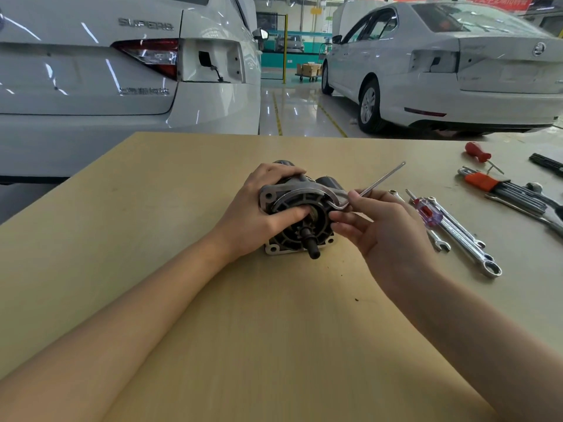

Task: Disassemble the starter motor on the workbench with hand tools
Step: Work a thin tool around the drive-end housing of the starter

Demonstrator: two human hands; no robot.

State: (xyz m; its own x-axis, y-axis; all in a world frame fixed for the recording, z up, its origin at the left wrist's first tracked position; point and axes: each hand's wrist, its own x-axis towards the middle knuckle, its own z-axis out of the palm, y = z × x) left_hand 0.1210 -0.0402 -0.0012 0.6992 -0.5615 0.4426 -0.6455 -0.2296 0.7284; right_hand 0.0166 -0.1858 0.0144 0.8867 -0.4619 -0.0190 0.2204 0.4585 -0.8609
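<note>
The starter motor [300, 236] lies on the wooden workbench [259, 330], its pinion shaft pointing toward me. My left hand [259, 214] grips the housing from the left, fingers over the top and thumb pressed on the front face. My right hand [384, 229] pinches a thin L-shaped hex key [380, 181] between thumb and forefinger. The key's bent short end sits at the upper right of the motor's front flange, and its long arm points up and to the right.
To the right lie a screwdriver with a clear red handle [426, 213], combination wrenches [466, 239], an orange-holder hex key set [499, 187] and a red-handled screwdriver [478, 152]. Two white cars [122, 71] stand beyond the far edge.
</note>
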